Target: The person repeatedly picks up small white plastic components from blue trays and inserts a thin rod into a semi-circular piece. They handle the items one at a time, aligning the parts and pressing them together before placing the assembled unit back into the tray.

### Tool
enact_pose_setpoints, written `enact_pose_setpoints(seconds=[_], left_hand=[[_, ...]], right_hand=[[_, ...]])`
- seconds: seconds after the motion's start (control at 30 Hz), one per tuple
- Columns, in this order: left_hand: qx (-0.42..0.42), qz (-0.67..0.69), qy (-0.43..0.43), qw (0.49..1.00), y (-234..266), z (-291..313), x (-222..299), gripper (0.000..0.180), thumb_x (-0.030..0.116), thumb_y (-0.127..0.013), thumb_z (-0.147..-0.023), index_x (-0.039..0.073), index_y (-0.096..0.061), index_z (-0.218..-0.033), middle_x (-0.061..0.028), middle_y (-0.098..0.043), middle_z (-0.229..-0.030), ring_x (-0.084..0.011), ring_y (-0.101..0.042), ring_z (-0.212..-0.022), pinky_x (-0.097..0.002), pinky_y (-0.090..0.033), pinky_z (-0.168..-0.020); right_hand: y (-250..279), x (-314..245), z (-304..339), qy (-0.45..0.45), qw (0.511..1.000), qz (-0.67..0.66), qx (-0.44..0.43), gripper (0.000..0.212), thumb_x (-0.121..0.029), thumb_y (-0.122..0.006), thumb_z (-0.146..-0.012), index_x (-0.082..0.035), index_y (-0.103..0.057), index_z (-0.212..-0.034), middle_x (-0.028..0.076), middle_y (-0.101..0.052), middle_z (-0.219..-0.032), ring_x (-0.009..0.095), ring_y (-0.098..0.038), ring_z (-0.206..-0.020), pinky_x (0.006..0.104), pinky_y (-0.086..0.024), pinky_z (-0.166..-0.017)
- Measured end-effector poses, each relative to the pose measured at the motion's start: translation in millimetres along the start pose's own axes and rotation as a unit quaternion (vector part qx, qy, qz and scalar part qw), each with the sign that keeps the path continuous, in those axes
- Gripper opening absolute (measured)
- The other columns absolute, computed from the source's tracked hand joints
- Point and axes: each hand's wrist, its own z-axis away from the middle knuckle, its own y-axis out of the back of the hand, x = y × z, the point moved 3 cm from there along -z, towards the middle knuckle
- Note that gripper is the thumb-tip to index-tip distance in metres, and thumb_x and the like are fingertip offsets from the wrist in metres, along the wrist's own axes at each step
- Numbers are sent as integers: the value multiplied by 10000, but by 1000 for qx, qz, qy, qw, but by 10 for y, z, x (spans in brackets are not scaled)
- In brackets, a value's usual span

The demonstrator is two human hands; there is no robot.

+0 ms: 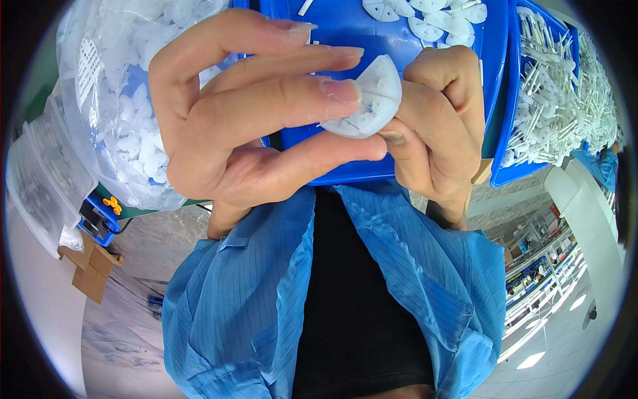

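Between my two hands, just above a blue tray (pixel 339 174), is a white fan-shaped plastic piece (pixel 383 83) with a rounded rim, thin dividing lines and small holes on its face. My left hand (pixel 232 120) pinches it from the left, one finger on its face and the thumb under its lower edge; the other fingers stretch out above. My right hand (pixel 438 113) grips its right side between thumb and curled index finger, the remaining fingers folded in. Whether the right fingers also hold a smaller part is hidden.
Similar white pieces (pixel 428 28) lie at the tray's far end. On the left is a clear plastic bag (pixel 136 149) full of white parts. To the right, a blue bin (pixel 503 174) holds many thin white sticks (pixel 538 86). Stacked clear containers (pixel 46 173) stand far left.
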Motion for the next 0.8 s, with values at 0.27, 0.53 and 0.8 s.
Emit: enact_pose_setpoints(seconds=[0.27, 0.53, 0.8], left_hand=[[86, 90, 52, 991, -104, 22, 19, 474, 189, -909, -622, 59, -646, -994, -153, -680, -967, -210, -676, -896, -208, -517, -623], [-75, 48, -43, 995, -101, 2, 115, 432, 43, -867, -645, -78, -641, -993, -263, -652, -994, -355, -700, -858, -400, -615, -740], [-54, 175, 0, 983, -70, 76, 76, 458, 99, -824, -715, -12, -596, -1096, -225, -643, -1027, -372, -701, -866, -416, -621, -747]], right_hand=[[-2, 31, -2, -2, 1000, -4, -9, 247, -199, -699, -847, 15, -672, -968, 71, -486, -854, 157, -438, -711, 272, -329, -590], [32, -66, -27, -210, 952, -222, -1, 366, -325, -677, -863, 36, -653, -923, 63, -539, -795, 130, -463, -682, 257, -354, -578], [319, -147, 111, -404, 914, -32, -5, 263, -185, -579, -959, 35, -697, -876, 95, -659, -717, 115, -533, -591, 254, -429, -546]])
